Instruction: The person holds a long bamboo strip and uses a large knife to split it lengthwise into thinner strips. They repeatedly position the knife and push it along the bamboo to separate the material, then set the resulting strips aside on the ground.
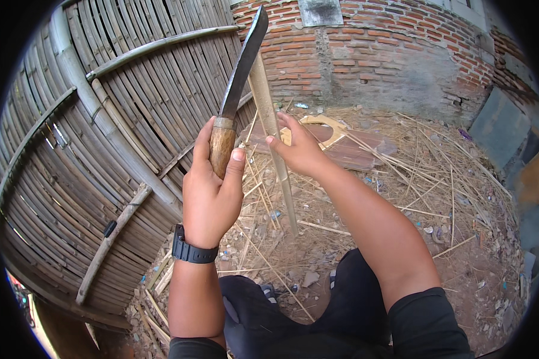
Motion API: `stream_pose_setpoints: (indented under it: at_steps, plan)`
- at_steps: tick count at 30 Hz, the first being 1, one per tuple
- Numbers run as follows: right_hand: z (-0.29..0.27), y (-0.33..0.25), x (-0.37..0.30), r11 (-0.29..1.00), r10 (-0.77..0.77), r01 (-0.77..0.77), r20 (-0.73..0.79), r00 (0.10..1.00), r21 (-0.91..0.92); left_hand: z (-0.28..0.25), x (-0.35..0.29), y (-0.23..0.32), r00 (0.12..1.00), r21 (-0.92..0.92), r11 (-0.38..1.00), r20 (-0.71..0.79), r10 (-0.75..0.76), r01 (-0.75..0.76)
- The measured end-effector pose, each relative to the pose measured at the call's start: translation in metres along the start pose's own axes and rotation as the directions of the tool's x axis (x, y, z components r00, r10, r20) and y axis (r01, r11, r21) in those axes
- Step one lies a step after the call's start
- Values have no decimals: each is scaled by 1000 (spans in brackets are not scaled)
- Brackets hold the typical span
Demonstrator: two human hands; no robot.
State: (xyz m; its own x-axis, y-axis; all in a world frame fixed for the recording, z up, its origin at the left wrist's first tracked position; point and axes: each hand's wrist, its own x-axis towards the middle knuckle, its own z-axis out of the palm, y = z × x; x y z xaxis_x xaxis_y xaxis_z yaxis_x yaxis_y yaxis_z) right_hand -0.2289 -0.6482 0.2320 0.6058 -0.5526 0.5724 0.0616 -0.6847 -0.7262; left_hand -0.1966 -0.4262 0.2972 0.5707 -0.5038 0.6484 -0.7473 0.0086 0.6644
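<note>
My left hand (212,191) is closed round the wooden handle of a machete (245,66). Its long dark blade points up and slightly right, with the edge side lighter. Just to the right, a split bamboo pole (266,102) stands nearly upright, its top behind the blade and its lower end near the littered ground. My right hand (296,146) is round the pole at mid-length, thumb on the near side and the other fingers partly behind it. A black watch is on my left wrist.
A bamboo slat wall (132,78) rises on the left, and a brick wall (371,66) stands at the back. Thin bamboo strips (413,161) and rubble litter the ground. Brown boards (359,149) lie beyond my right hand. Grey sheets (500,125) lean at the far right.
</note>
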Motion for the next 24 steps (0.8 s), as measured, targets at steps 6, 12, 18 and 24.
stream_pose_setpoints:
  at_steps: [6, 12, 18, 24]
  plan:
    - [19, -1, 9, 1000, 14, -12, -78, 997, 28, -11, -2, -3, 1000, -72, 997, -11, -5, 4]
    - [24, -10, 3, 999, 29, -33, -149, 988, -19, -21, -6, 1, 998, -173, 983, 0, -65, 64]
    - [25, -15, 1, 999, 16, -23, -152, 988, -43, -30, -5, -5, 997, -201, 977, 7, -73, 73]
    - [21, -19, -3, 997, 7, -16, -120, 993, -74, -35, -5, -4, 998, -225, 973, -1, -61, 59]
